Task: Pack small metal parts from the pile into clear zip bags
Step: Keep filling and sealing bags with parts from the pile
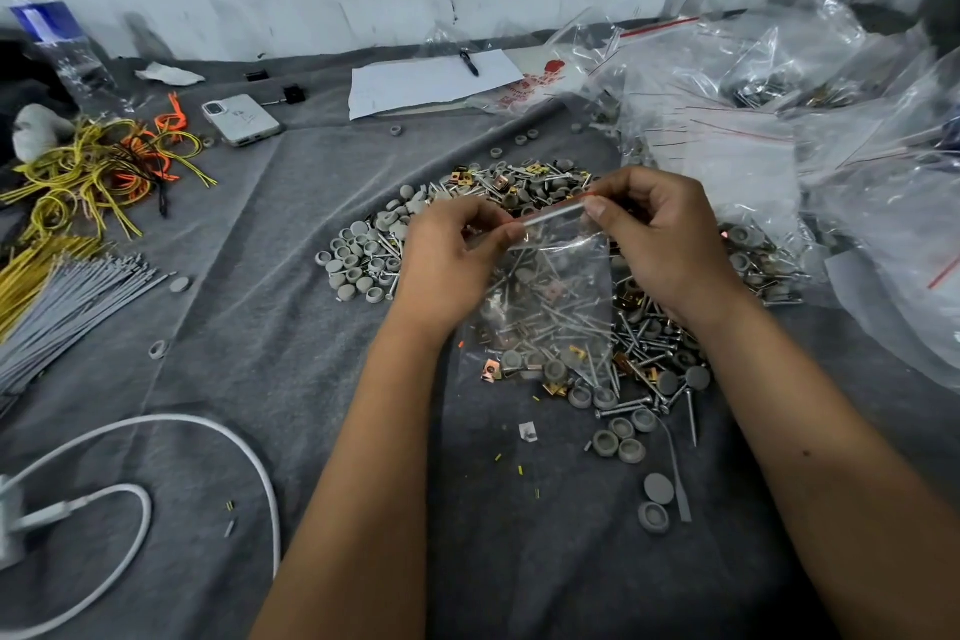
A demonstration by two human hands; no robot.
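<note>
At the far left, a water bottle [57, 47] is standing by the wall, with a tangle of yellow and orange wires [98, 166] lying just in front of it. Nearer, a bundle of grey ties [72, 296] is fanning out, and a white cable [171, 437] is looping across the grey cloth [249, 353] at the near left. A phone [241, 120] is lying face down beyond the wires, and a sheet of paper [431, 81] with a pen [469, 62] on it is sitting farther right by the wall.

In the middle, the pile [519, 192] of screws, grey caps and small brass clips is spreading across the cloth, reaching from the far middle round to the near right. The person is holding a zip bag [545, 307] just above it. The left hand [447, 260] is pinching the left end of the bag's red-lined zip between thumb and fingertips; the right hand [660, 234] is clamping the right end the same way, thumb pressed over the strip. The bag is hanging between them, already loaded with screws and a few caps and clips, so the person seems to be pressing this one shut.

At the right, a heap of clear bags [779, 94] is piling up by the wall; some appear to hold parts, others look empty, though the plastic is too crumpled to say how many are done.

Judging by the pile, much is left: one bag is nearly finished, and a large share of the parts is waiting to be packed.
</note>
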